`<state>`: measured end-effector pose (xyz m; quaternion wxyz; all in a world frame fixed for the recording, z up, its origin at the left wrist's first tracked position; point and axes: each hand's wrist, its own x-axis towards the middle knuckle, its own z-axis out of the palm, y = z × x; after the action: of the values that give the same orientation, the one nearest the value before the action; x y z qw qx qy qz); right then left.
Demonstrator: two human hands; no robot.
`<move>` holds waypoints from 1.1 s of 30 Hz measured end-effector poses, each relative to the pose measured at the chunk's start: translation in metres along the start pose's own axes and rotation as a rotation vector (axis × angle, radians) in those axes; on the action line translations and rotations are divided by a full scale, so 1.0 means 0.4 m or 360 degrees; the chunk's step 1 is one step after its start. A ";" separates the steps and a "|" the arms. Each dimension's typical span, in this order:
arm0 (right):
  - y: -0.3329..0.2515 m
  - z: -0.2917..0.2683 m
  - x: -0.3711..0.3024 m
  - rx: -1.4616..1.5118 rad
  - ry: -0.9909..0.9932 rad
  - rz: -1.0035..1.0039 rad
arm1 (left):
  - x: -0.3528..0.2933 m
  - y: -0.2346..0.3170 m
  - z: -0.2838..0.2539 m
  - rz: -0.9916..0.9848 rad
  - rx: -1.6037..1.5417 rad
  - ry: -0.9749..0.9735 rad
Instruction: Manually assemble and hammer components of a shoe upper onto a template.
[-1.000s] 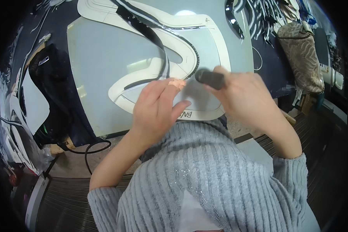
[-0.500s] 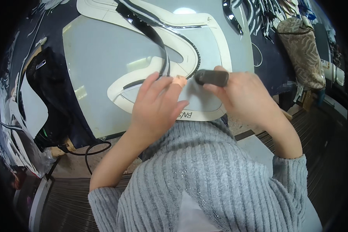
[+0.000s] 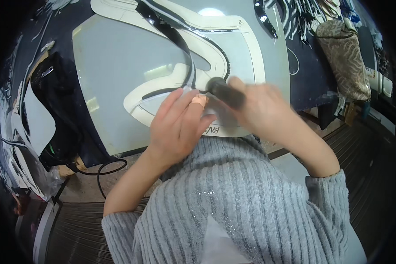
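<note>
A cream pattern piece [image 3: 253, 66] with a curved outline lies on the grey board in front of me. Along its inner curve runs a narrow black edging with a notched border. A long glossy black strip [image 3: 169, 35] loops down over the piece to the fingers of my left hand [image 3: 174, 125]. These fingertips press the strip's lower part onto the piece, and one finger has a peach-coloured wrap. My right hand [image 3: 266, 108] grips a dark hammer [image 3: 228, 93], blurred by motion. The hammer's rounded end is over the piece, just right of my left fingertips.
The pale grey board [image 3: 114, 70] covers the middle of the table. A patterned pouch [image 3: 344, 61] sits at the right, below a heap of strips [image 3: 306, 17]. Another black strip [image 3: 265, 20] lies at the board's upper right. A black bag [image 3: 59, 105] rests at the left.
My right hand has moved left with the hammer, now tilted and closer to my left fingertips. The pattern piece has shifted very slightly; my left hand stays in nearly the same place.
</note>
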<state>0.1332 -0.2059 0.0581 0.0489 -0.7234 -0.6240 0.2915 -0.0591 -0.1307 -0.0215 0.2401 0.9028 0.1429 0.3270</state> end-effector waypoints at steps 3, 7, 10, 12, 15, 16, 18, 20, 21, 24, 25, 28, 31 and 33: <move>0.016 -0.029 -0.020 0.0031 -0.0209 -0.0046 | 0.007 -0.004 -0.012 -0.0057 -0.0047 -0.0139; 0.033 -0.063 -0.033 0.0227 0.0032 0.0220 | 0.034 -0.002 -0.051 -0.0394 0.0024 -0.0386; 0.075 -0.039 -0.025 0.0604 0.0383 0.0311 | 0.065 -0.048 -0.068 -0.0460 -0.0047 0.0127; 0.092 -0.021 0.002 0.0779 0.0378 0.0328 | 0.085 -0.058 -0.082 -0.0810 -0.0353 -0.0050; 0.109 -0.001 0.052 0.1013 0.0249 0.0474 | 0.091 -0.027 -0.089 -0.0762 -0.0132 -0.0225; 0.120 0.006 0.071 0.0767 0.0385 0.0283 | 0.091 -0.005 -0.093 -0.0852 -0.0148 -0.0222; 0.116 -0.004 0.101 0.0523 0.0506 0.0062 | 0.071 0.019 -0.086 -0.0912 -0.0107 -0.0219; 0.118 -0.020 0.140 0.0479 0.0479 0.0012 | 0.055 0.040 -0.075 -0.1031 -0.0103 -0.0173; 0.121 -0.027 0.157 0.0422 0.0448 -0.0031 | 0.048 0.039 -0.070 -0.1027 -0.0099 -0.0177; 0.110 -0.033 0.186 0.0410 0.0455 -0.0057 | 0.041 0.023 -0.057 -0.0605 0.0107 0.0192; 0.106 -0.034 0.190 0.0398 0.0479 -0.0067 | 0.049 0.022 -0.057 -0.0598 0.0112 0.0191; 0.106 -0.015 0.194 0.0220 0.0574 -0.0091 | 0.079 0.017 -0.047 -0.0604 -0.0104 0.0036; 0.088 0.008 0.192 0.0134 0.0688 -0.0078 | 0.106 0.007 -0.030 -0.0564 -0.0201 -0.0114; 0.075 0.010 0.185 0.0051 0.0717 -0.0065 | 0.106 0.004 -0.021 -0.0515 0.0021 -0.0171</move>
<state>0.1613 -0.1446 0.0150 0.2044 -0.7566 -0.6071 0.1312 -0.0328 -0.1115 0.0072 0.2909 0.8857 0.2756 0.2345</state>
